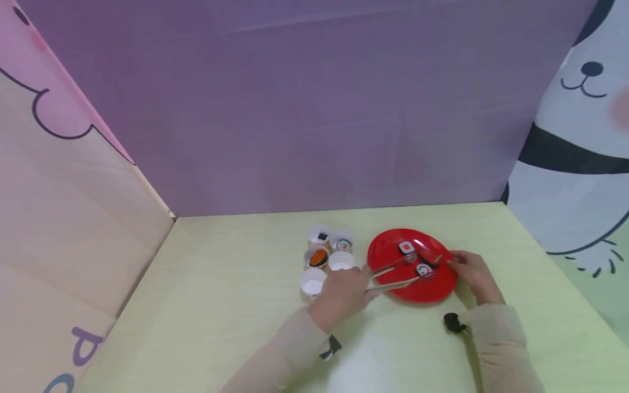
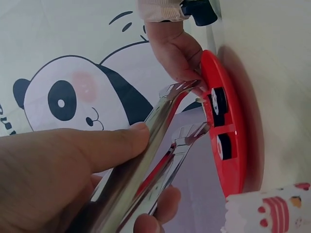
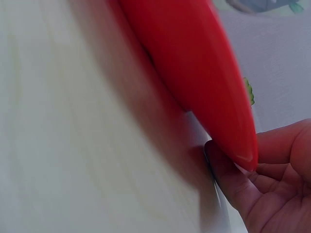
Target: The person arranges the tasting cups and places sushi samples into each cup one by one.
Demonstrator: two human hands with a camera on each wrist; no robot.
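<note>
My left hand [image 1: 344, 295] grips a pair of metal tongs [image 2: 163, 119], whose two tips stand spread over the red plate [image 1: 413, 295]. A sushi roll piece [image 1: 423, 269] with a white and black edge lies close to the nearer tip. Another sushi roll piece [image 1: 407, 247] with an orange centre sits farther back on the plate, and a dark piece with a tan end [image 1: 434, 258] is near the right rim. Pinching that right rim, my right hand [image 1: 474, 273] has its thumb and fingers on opposite faces of the plate.
Several paper cups stand in a cluster left of the plate. One cup holds an orange-topped piece [image 1: 318, 257], another a sushi roll piece [image 1: 343, 245], and a back cup [image 1: 319, 234] something black. A purple panel [image 1: 314, 120] closes off the table's far edge.
</note>
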